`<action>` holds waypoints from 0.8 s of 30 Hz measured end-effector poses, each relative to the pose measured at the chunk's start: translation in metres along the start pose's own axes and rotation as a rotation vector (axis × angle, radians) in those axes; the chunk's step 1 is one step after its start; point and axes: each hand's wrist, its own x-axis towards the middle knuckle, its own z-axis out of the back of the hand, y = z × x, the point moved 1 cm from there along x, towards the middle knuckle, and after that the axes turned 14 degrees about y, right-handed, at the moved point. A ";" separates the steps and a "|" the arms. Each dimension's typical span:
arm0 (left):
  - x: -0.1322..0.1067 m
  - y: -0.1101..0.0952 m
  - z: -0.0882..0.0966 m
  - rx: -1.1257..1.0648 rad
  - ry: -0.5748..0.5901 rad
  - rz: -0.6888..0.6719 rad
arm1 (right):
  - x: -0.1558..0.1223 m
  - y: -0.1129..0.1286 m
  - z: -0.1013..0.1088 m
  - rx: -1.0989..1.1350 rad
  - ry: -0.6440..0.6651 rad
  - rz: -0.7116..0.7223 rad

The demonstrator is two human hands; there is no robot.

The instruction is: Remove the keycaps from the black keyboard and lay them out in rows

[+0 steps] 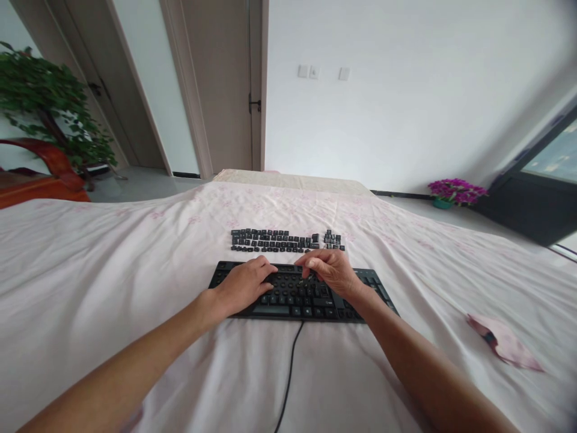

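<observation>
A black keyboard (288, 311) lies on the pale cloth, its lower rows still carrying keycaps while many bare key positions show in the middle. My left hand (246, 281) rests over its left part, thumb and index finger apart and touching the top. Over the centre right, my right hand (331, 273) is closed in a pinch just above the bare positions. Something small and thin seems to show under its fingertips, too blurred to name. Behind the keyboard, loose black keycaps (274, 242) are laid out in rows, with a smaller group (332, 239) at their right.
A black cable (291, 373) runs from the keyboard's near edge toward me. The creased, flowered cloth (157, 252) covers the wide surface. A pink fabric piece (507, 343) lies at right. Beyond are a door (220, 84), a leafy plant (45, 102) and purple flowers (455, 191).
</observation>
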 end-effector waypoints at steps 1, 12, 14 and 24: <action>0.001 -0.002 0.001 -0.012 0.006 0.014 | 0.000 -0.001 -0.002 0.001 0.019 0.013; 0.025 -0.032 -0.030 -0.267 -0.059 0.076 | -0.005 -0.012 -0.016 -0.105 0.132 0.017; 0.027 -0.036 -0.032 -0.267 -0.077 0.097 | -0.005 -0.012 -0.018 -0.126 0.133 0.024; 0.029 -0.041 -0.041 -0.194 -0.122 0.164 | -0.009 -0.023 -0.026 -0.270 0.071 0.082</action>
